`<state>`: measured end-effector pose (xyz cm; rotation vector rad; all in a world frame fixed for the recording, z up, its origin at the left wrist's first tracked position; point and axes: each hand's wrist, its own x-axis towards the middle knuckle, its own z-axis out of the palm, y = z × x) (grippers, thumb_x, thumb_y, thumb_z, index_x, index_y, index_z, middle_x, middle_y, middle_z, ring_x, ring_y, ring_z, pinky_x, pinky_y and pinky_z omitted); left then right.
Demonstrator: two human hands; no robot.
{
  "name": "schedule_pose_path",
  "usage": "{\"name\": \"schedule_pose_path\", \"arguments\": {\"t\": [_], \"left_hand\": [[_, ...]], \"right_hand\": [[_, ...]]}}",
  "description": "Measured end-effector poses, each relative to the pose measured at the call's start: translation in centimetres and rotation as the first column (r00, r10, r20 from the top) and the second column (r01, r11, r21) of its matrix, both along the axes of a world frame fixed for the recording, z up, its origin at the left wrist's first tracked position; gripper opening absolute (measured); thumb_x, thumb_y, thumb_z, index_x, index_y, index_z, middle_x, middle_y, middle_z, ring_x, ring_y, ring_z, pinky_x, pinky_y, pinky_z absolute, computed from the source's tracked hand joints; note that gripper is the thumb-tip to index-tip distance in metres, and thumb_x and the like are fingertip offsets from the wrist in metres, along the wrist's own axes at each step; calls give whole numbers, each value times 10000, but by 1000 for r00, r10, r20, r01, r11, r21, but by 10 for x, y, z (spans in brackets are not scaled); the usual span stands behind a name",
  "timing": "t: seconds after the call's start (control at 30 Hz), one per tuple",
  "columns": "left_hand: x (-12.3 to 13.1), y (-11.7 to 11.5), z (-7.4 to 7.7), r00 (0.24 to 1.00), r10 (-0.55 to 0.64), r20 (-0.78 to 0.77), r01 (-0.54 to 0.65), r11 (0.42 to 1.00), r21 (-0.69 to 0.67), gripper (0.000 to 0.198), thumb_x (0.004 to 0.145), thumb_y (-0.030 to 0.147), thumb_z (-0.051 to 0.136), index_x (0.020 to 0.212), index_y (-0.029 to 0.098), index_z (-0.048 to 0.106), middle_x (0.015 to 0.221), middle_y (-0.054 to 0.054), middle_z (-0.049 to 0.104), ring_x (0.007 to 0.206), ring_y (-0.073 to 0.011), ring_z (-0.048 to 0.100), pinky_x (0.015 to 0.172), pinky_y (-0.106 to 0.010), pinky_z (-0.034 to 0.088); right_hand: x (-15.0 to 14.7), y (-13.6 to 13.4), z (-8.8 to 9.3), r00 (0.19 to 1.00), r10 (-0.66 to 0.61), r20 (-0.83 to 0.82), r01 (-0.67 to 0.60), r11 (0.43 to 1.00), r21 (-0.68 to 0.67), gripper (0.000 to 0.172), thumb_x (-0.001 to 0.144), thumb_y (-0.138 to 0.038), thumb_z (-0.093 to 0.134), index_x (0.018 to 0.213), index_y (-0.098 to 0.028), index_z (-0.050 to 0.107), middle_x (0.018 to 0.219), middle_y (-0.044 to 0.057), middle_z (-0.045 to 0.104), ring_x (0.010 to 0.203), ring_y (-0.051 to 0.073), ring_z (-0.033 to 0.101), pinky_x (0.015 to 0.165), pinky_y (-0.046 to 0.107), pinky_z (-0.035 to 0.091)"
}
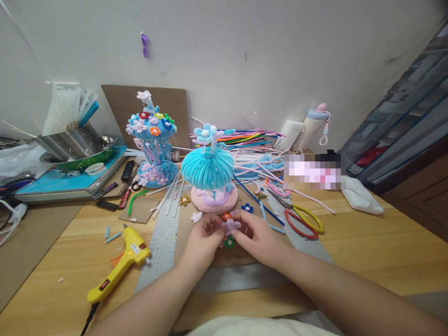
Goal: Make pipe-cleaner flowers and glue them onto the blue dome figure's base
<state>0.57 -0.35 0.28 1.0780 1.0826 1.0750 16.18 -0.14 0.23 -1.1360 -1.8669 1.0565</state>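
Between the fingertips of my left hand (207,238) and my right hand (258,235) is a pale purple pipe-cleaner flower (231,226). Both hands pinch it by its petals, low over the table. A green flower (229,241) lies just below it and an orange flower (227,216) just behind. Nearby are a white flower (196,216), a gold flower (185,200) and a blue flower (247,208). Behind my hands stands a turquoise pipe-cleaner dome (207,169) on a round pink base (213,203), topped with a blue flower.
A yellow glue gun (128,259) lies at left with its cord toward me. Scissors (301,221) with red and yellow handles rest at right. A finished-looking flowered blue piece (154,154) stands behind left. Bundled pipe cleaners (252,156) lie at the back. A metal bowl (72,144) sits far left.
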Motion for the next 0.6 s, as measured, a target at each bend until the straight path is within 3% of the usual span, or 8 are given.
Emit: {"name": "schedule_pose_path", "arguments": {"t": [0.1, 0.3, 0.6], "left_hand": [[1, 1, 0, 998, -53, 35, 55, 997, -51, 249, 638, 341, 681, 680, 164, 511, 591, 26, 550, 510, -101, 500, 462, -214, 395], [0, 0, -6, 989, -70, -129, 71, 997, 8, 181, 683, 319, 641, 686, 156, 564, 600, 27, 558, 500, -88, 478, 469, -207, 368], [-2, 0, 4, 989, -82, -124, 85, 996, 19, 151, 670, 292, 640, 642, 154, 585, 565, 21, 584, 480, -89, 476, 490, -212, 368]], "right_hand": [[-2, 2, -5, 996, 33, -87, -42, 993, -109, 111, 859, -247, 467, 868, -179, 555, 729, -2, 568, 618, 112, 522, 553, 214, 397], [-1, 5, -11, 996, 16, -91, -32, 984, -174, 108, 838, -233, 487, 750, -178, 519, 622, -39, 482, 510, 83, 440, 487, 206, 338], [1, 4, 2, 985, 84, -149, -121, 958, -261, 121, 792, -212, 511, 683, -168, 536, 527, -57, 440, 456, 73, 380, 446, 205, 284]]}}
